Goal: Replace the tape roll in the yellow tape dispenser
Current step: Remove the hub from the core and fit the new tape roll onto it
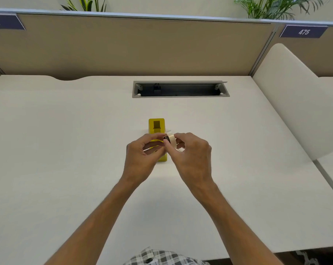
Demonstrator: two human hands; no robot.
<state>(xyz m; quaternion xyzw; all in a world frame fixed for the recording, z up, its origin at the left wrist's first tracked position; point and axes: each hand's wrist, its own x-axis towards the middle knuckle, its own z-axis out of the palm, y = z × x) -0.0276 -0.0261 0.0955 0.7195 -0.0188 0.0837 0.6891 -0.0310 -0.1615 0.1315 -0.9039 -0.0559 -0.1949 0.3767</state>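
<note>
The person holds a pale tape roll [170, 139] above the desk [66, 150], just over the near half of the yellow tape dispenser [156, 129], which lies flat near the desk centre w/ its open bay facing up and looking empty. The right hand [190, 155] has its fingers curled round the roll from the right side, the thumb on the near rim. The left hand [142, 159] is at the roll's left face; its fingertips [162, 148] pinch at something dark in the core, probably the hub, but it is too small to tell for sure. The step in hand seems to be fitting the hub into the new roll before it drops into the dispenser. To do it well, the right hand should keep the roll steady and square, and the left should push the hub straight along the axis, not at an angle, until it sits flush on both sides. It is good also to check the unwinding direction first, so the sticky side faces down toward the cutter end. Behind, an open cable tray [180, 89] is set in the desk, well apart from the work.
</note>
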